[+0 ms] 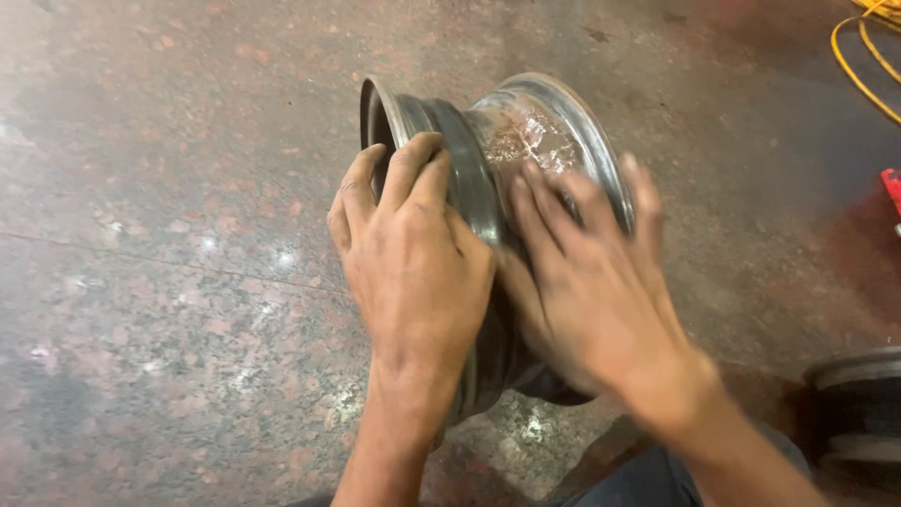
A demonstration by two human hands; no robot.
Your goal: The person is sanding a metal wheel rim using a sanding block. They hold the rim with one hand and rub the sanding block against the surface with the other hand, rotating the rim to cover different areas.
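A bare steel wheel rim [511, 141] stands on its edge on the speckled stone floor, its barrel shiny and smeared with a wet, whitish film. My left hand [413, 253] grips the rim's left flange, fingers curled over the lip. My right hand [587, 272] lies flat on the barrel with fingers spread; it is motion-blurred. The lower part of the rim is hidden behind both hands.
A yellow cable [868, 52] loops at the top right corner. A small red object [892, 192] shows at the right edge. Another dark round wheel part [859, 399] sits at the lower right. Reddish granite floor [169, 282] spreads to the left.
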